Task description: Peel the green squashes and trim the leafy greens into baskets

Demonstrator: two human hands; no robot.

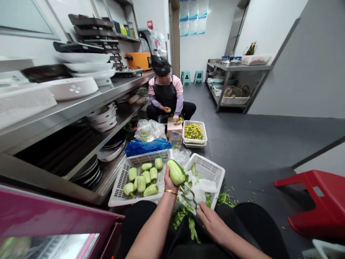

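My left hand (pixel 170 182), with a gold bracelet at the wrist, grips a partly peeled green vegetable (pixel 176 172), perhaps an eggplant. Its skin shows darker green along the upper side and pale elsewhere. Just below it, my right hand (pixel 210 217) is closed around the handle of a metal peeler (pixel 192 198), whose head is close to the vegetable's lower end. To the left, a white perforated basket (pixel 114 194) holds several pale peeled vegetables (pixel 141 183). Beneath my hands lie green peelings (pixel 183 216). A second white basket (pixel 219 171) on the right contains peelings and a white plastic bag (pixel 206 187).
A co-worker (pixel 165 93) squats ahead, handling yellow-green pieces beside a white basket (pixel 205 133) full of them. Steel shelving (pixel 81 102) with dishes runs along the left. A red stool (pixel 320 198) stands right. Peelings (pixel 226 198) are scattered on the floor.
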